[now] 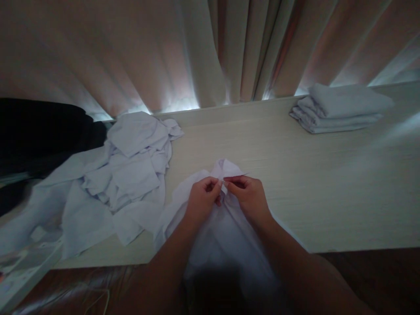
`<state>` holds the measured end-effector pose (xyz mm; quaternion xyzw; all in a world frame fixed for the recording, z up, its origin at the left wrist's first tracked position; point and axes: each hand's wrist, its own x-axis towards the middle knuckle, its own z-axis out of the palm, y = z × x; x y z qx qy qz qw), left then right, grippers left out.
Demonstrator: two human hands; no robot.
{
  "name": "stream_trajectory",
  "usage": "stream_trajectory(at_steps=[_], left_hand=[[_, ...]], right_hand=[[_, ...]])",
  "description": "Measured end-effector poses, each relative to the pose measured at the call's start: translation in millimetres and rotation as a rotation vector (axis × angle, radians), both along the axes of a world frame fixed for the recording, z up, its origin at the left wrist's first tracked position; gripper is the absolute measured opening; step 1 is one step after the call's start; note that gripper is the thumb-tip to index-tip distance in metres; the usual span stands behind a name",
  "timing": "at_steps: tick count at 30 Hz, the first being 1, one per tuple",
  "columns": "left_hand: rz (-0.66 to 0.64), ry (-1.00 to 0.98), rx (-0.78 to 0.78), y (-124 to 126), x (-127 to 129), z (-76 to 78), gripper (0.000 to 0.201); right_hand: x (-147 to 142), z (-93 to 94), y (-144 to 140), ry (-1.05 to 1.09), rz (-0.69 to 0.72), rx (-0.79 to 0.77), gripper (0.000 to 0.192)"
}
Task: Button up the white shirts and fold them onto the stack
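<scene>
A white shirt [226, 238] lies loosely bunched at the table's front edge and hangs over it towards me. My left hand [202, 197] pinches its cloth near the top, thumb against bent fingers. Close beside it, my right hand [252, 197] grips the same part between thumb and forefinger. The fingertips of both hands nearly meet at a small spot below what looks like the collar [227, 166]. Whatever small detail sits between the fingertips is too blurred to make out.
On the left, a heap of crumpled white garments [134, 170] spreads over the pale table [344, 192]. Black cloth [42, 135] lies beyond it. A folded white stack [341, 109] rests at the back right. Long curtains [131, 52] hang behind the table.
</scene>
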<state>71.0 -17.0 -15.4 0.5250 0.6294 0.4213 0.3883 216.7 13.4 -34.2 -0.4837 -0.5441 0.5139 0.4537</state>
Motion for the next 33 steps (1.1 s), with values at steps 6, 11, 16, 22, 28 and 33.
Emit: stream_trajectory(at_steps=[6, 11, 16, 22, 28, 33], left_hand=[[0.002, 0.03, 0.002, -1, 1, -3.4, 0.024], [-0.011, 0.035, 0.004, -1, 1, -2.3, 0.027], [-0.06, 0.129, 0.022, -1, -1, -2.3, 0.027], [-0.068, 0.231, 0.061, 0, 0, -8.2, 0.025], [-0.089, 0.274, 0.071, -1, -3, -8.2, 0.027], [-0.102, 0.277, 0.089, -1, -3, -8.0, 0.026]], right_hand=[[0, 1.1, 2, -0.022, 0.037, -0.002, 0.02], [0, 4.3, 3, -0.076, 0.052, 0.03, 0.015], [4, 5.7, 6, -0.15, 0.092, 0.086, 0.011], [8, 5.3, 11, -0.314, 0.116, 0.121, 0.014], [13, 8.3, 11, -0.299, 0.152, 0.197, 0.012], [14, 6.9, 12, -0.338, 0.169, 0.265, 0.012]])
